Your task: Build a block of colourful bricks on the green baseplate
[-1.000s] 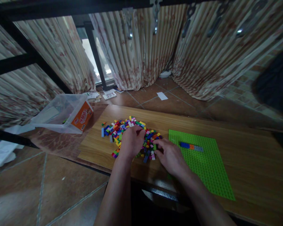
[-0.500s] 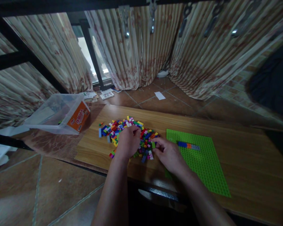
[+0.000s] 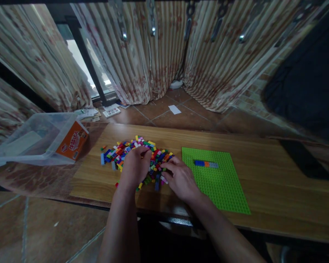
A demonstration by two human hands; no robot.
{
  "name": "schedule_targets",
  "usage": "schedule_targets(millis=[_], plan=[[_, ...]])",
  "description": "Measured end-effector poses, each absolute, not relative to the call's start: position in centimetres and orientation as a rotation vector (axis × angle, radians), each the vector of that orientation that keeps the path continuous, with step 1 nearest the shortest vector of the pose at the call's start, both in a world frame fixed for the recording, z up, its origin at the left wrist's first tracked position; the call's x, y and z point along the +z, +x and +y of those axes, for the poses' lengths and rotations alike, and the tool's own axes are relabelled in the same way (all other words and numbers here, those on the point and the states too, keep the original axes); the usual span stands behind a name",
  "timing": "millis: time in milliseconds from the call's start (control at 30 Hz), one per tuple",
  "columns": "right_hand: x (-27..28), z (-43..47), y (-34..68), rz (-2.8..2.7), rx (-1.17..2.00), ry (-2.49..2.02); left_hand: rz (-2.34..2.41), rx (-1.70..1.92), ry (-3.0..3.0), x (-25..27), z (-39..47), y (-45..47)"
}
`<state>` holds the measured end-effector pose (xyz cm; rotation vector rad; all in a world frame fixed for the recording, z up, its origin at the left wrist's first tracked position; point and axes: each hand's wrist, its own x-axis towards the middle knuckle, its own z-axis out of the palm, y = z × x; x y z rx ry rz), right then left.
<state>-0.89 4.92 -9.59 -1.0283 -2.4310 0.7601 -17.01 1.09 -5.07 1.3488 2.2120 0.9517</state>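
A heap of small, many-coloured toy bricks (image 3: 117, 149) lies on the wooden table. My left hand (image 3: 136, 166) is over the middle of the heap with its fingers curled and thumb close to them; whatever they hold is hidden. At the heap's right edge, my right hand (image 3: 181, 179) has thumb and forefinger closed around what looks like a small green brick (image 3: 163, 169). To the right of that hand lies a green studded baseplate (image 3: 222, 190). On it, a short row of blue, orange and grey bricks (image 3: 206, 164) runs across the upper part.
A clear plastic box (image 3: 30, 159) with an orange label stands left of the wooden tabletop (image 3: 274, 182). Books and papers (image 3: 111, 111) lie on the tiled floor beyond, with a white sheet (image 3: 174, 109). Striped curtains (image 3: 142, 65) hang behind. A dark shape (image 3: 307, 80) fills the upper right.
The view has swung to the right, so everything sits further left in the picture. Both hands stay at the heap, and the brick row on the baseplate looks the same.
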Motion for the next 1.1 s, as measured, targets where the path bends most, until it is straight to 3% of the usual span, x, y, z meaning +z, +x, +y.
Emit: schedule_targets(millis=[667,1100], plan=[[-9.30,4.69,-1.49,-2.493,0.735,-1.145,2.228,0.942,1.374,-4.74,0.90,-16.88],[-9.76,4.54,-1.23,-2.434,0.625,-0.979,2.213,0.998,1.357,-4.79,0.93,-16.93]])
